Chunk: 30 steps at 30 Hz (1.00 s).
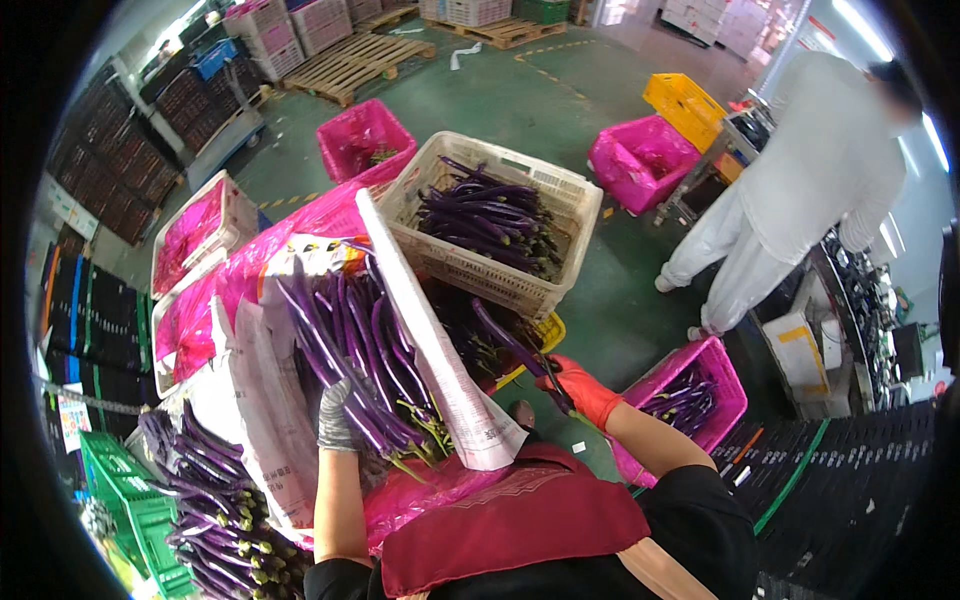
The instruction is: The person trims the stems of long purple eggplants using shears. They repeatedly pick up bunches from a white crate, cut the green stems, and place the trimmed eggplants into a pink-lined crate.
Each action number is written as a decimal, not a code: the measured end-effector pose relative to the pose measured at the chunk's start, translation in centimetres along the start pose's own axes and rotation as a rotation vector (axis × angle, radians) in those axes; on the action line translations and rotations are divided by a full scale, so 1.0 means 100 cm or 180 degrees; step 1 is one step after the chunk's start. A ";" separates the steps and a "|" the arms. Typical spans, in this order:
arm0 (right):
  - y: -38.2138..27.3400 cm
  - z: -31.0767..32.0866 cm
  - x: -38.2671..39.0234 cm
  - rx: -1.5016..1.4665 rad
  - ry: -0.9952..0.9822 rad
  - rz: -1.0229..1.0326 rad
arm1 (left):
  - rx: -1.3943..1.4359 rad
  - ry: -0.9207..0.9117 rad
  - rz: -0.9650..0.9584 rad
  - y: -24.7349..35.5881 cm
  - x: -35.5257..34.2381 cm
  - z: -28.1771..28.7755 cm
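My left hand [338,415] in a grey glove is closed on long purple eggplants [370,335] lying on white printed paper [255,410] over pink plastic. My right hand [582,392] in a red glove grips a single eggplant [510,340] held out beside a white paper edge [440,370]. Its green stem end points down past my fingers. A white crate of eggplants [570,230] sits beyond, above a yellow crate [550,330] with darker contents. More eggplants [215,500] lie piled at my left, and a pink crate [715,375] of eggplants stands at my right.
A person in white [780,170] stands at the right beside a cluttered metal cart [830,320]. Pink bins [640,165], a yellow crate [685,105], wooden pallets [345,65] and stacked crates [120,150] stand farther off. A green crate [115,480] and black conveyors [840,480] flank me.
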State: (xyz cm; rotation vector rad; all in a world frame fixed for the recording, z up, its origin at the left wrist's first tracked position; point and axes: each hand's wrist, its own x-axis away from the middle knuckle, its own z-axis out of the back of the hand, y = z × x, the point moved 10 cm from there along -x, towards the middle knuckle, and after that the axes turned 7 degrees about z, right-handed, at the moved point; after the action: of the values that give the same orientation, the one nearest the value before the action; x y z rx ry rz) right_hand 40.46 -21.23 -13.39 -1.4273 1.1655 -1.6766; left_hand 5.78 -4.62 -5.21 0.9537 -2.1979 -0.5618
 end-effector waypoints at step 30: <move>-0.212 -0.164 0.008 -0.1079 -0.1000 0.0975 | -0.5092 0.2143 -0.3347 0.113 0.074 -0.155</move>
State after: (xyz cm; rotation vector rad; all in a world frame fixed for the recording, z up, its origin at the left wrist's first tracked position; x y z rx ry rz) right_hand 25.81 -9.86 6.00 -1.5502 1.4433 -1.0379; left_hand 7.80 -4.89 15.22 0.9425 -0.1074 -1.6978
